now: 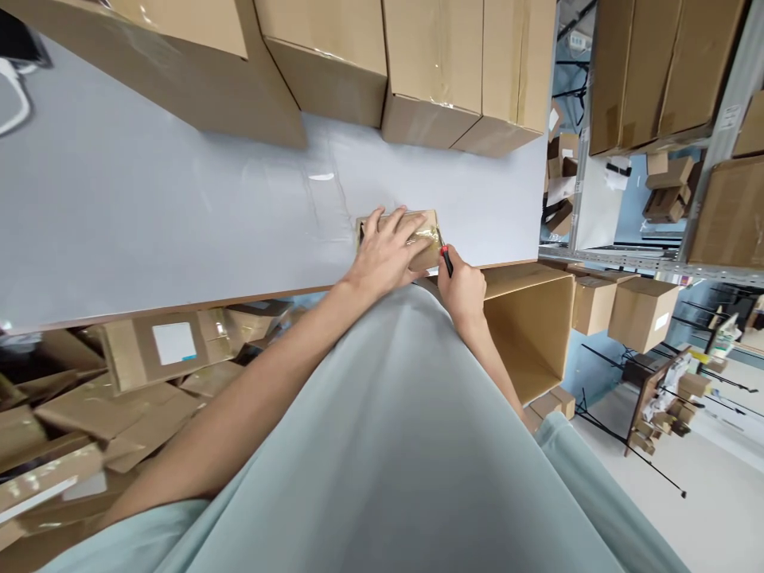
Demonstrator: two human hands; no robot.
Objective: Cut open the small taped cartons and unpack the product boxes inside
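A small cardboard parcel (425, 232) wrapped in shiny clear tape lies at the near edge of a pale grey table (179, 215). My left hand (385, 251) lies flat on top of the parcel with fingers spread, pressing it down. My right hand (462, 288) is closed around a small red and black tool (446, 259), whose tip touches the parcel's near right corner. My pale green shirt fills the lower middle of the view.
Large brown cartons (334, 64) line the table's far side. An open cardboard box (528, 318) stands right of the table below its edge. Flattened cartons (107, 398) pile up under the table at left. Metal shelving (686, 119) with more boxes stands at right.
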